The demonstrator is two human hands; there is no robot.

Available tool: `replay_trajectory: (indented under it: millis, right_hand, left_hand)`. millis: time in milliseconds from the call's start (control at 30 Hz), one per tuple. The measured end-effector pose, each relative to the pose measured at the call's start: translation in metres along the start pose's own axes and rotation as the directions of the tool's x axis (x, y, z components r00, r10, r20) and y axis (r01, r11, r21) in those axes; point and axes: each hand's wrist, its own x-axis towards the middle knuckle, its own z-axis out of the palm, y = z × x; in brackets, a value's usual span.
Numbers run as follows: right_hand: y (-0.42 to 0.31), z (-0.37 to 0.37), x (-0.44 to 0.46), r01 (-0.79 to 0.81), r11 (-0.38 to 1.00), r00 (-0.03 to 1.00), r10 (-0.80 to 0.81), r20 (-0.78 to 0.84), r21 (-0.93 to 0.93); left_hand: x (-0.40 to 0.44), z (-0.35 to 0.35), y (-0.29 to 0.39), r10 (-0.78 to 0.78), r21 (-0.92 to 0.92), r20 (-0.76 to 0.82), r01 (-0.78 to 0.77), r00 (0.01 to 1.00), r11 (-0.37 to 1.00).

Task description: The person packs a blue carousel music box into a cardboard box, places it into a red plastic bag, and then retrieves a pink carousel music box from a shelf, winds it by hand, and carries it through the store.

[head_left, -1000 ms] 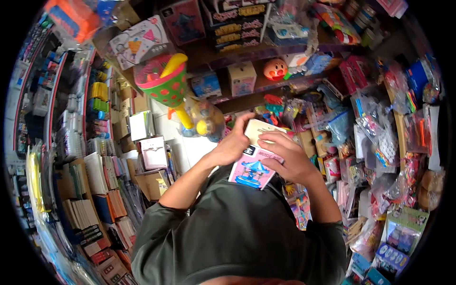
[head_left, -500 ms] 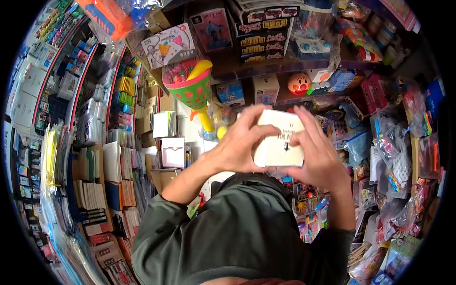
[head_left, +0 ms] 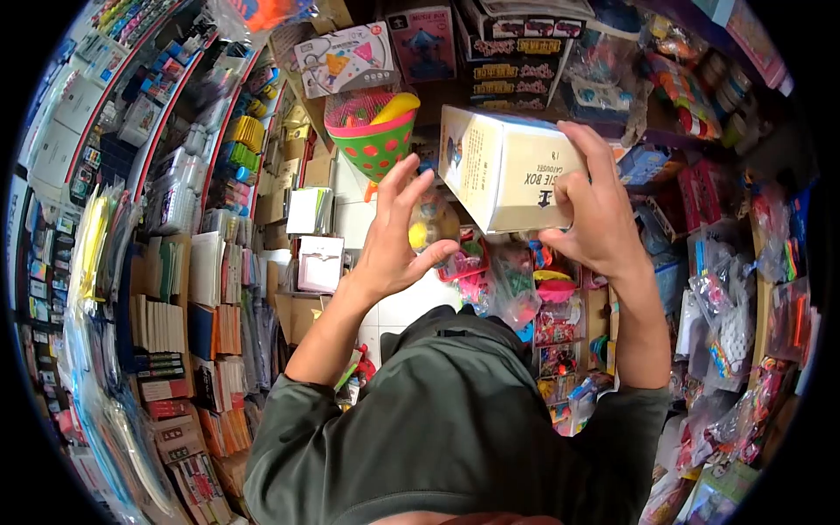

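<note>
A cream-coloured music box carton [head_left: 521, 171] is tilted in front of the shelf, its printed end facing me. My right hand [head_left: 599, 206] grips its right side, thumb below and fingers at the upper edge. Apart from the carton, my left hand [head_left: 398, 232] is open with its fingers spread and nothing in it. Just above that hand is a green cone with red dots [head_left: 376, 149], holding a yellow toy. Behind the carton, a pink music box package [head_left: 422, 44] stands on the shelf.
Books and notebooks [head_left: 157, 324] fill the racks at left. Stacked black boxes [head_left: 516, 70] stand on the upper shelf. Bagged toys [head_left: 722, 306] hang at right. White floor tiles [head_left: 398, 306] show between my arms and the shelves, with bagged toys [head_left: 516, 284] low down ahead.
The carton has been lifted forward and turned from upright in both hands to tilted in my right hand. My left hand has let go and moved left, its fingers spreading.
</note>
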Motion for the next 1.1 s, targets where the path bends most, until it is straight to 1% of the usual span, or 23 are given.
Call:
replay_trajectory:
  millis: [33, 67, 133, 167, 200, 267, 333, 400, 433, 467, 567, 600, 667, 700, 733, 800, 833, 867, 933, 967, 1000, 1067, 1100]
  right_hand:
    - [0.005, 0.004, -0.001, 0.021, 1.0, 0.999, -0.021, -0.028, 0.006]
    - [0.009, 0.007, -0.001, 0.042, 0.999, 0.998, -0.041, -0.057, 0.012]
    - [0.014, 0.014, 0.001, 0.049, 0.997, 0.997, -0.046, -0.059, 0.057]
    - [0.016, 0.016, 0.004, 0.071, 0.996, 0.996, -0.067, -0.053, 0.06]
    - [0.017, 0.017, 0.008, 0.09, 0.994, 0.995, -0.087, -0.048, 0.062]
    - [0.016, 0.016, 0.017, 0.126, 0.991, 0.991, -0.124, -0.051, 0.042]
    - [0.019, 0.019, 0.022, 0.171, 0.984, 0.985, -0.169, -0.04, 0.05]
    - [0.024, 0.02, 0.026, 0.202, 0.979, 0.979, -0.201, -0.044, 0.017]
    - [0.027, 0.023, 0.026, 0.206, 0.979, 0.978, -0.205, -0.028, 0.004]
    - [0.029, 0.027, 0.025, 0.209, 0.978, 0.978, -0.209, -0.007, -0.003]
    - [0.035, 0.032, 0.023, 0.251, 0.968, 0.968, -0.251, -0.028, -0.005]
    - [0.036, 0.034, 0.022, 0.271, 0.963, 0.962, -0.271, -0.033, -0.018]
    - [0.038, 0.039, 0.023, 0.279, 0.96, 0.959, -0.279, -0.038, -0.011]
    - [0.039, 0.041, 0.024, 0.29, 0.957, 0.956, -0.29, -0.044, -0.009]
    - [0.039, 0.042, 0.027, 0.29, 0.957, 0.956, -0.29, -0.048, -0.007]
    - [0.039, 0.043, 0.033, 0.302, 0.953, 0.952, -0.303, -0.05, -0.023]
    - [0.04, 0.043, 0.035, 0.309, 0.951, 0.949, -0.31, -0.053, -0.027]
    - [0.041, 0.044, 0.036, 0.309, 0.951, 0.95, -0.309, -0.04, -0.023]
    - [0.043, 0.045, 0.038, 0.321, 0.947, 0.946, -0.322, -0.033, -0.027]
    - [0.043, 0.046, 0.037, 0.318, 0.948, 0.948, -0.318, -0.029, -0.029]
    - [0.043, 0.048, 0.033, 0.311, 0.95, 0.95, -0.311, -0.025, -0.029]
    - [0.043, 0.05, 0.025, 0.309, 0.951, 0.95, -0.31, -0.029, -0.028]
    - [0.042, 0.05, 0.022, 0.29, 0.957, 0.957, -0.29, -0.028, -0.01]
  left_hand:
    - [0.001, -0.002, 0.007, -0.033, -0.061, -0.017, 0.032, 0.999, 0.998]
    - [0.002, -0.004, 0.008, -0.026, -0.053, -0.029, 0.024, 0.999, 0.998]
    - [0.006, -0.01, 0.006, -0.005, 0.076, 0.018, 0.004, 1.0, 0.997]
    - [0.013, -0.013, 0.01, 0.018, 0.13, -0.01, -0.016, 1.0, 0.991]
    - [0.02, -0.015, 0.007, 0.029, 0.141, -0.016, -0.026, 0.999, 0.99]
    - [0.034, -0.02, -0.003, 0.087, 0.464, 0.111, -0.129, 0.99, 0.876]
    - [0.056, -0.026, 0.002, 0.098, 0.512, 0.141, -0.158, 0.985, 0.844]
    - [0.078, -0.032, 0.003, 0.15, 0.672, 0.303, -0.323, 0.941, 0.667]
    - [0.087, -0.033, 0.003, 0.083, 0.759, 0.337, -0.324, 0.938, 0.565]
    - [0.094, -0.03, -0.008, 0.104, 0.826, 0.31, -0.322, 0.945, 0.463]
    - [0.096, -0.039, -0.018, 0.081, 0.838, 0.371, -0.372, 0.925, 0.399]
    - [0.096, -0.042, -0.02, 0.082, 0.838, 0.375, -0.375, 0.924, 0.396]
    - [0.089, -0.048, -0.023, -0.001, 0.842, 0.394, -0.36, 0.919, 0.402]
    - [0.088, -0.051, -0.023, 0.046, 0.851, 0.399, -0.388, 0.916, 0.354]
    - [0.088, -0.052, -0.021, 0.045, 0.852, 0.401, -0.39, 0.915, 0.35]
    - [0.09, -0.056, -0.017, -0.052, 0.843, 0.422, -0.37, 0.905, 0.39]
    - [0.092, -0.057, -0.018, 0.006, 0.837, 0.416, -0.386, 0.909, 0.387]
    - [0.095, -0.059, -0.018, 0.006, 0.842, 0.41, -0.381, 0.912, 0.383]
    - [0.105, -0.062, -0.018, 0.051, 0.804, 0.393, -0.37, 0.918, 0.465]
    - [0.11, -0.061, -0.018, 0.033, 0.777, 0.384, -0.342, 0.923, 0.529]
    - [0.114, -0.058, -0.017, 0.034, 0.782, 0.378, -0.339, 0.925, 0.522]
    - [0.124, -0.048, -0.015, -0.033, 0.764, 0.321, -0.238, 0.947, 0.6]
    - [0.133, -0.045, -0.015, 0.088, 0.767, 0.278, -0.276, 0.956, 0.579]
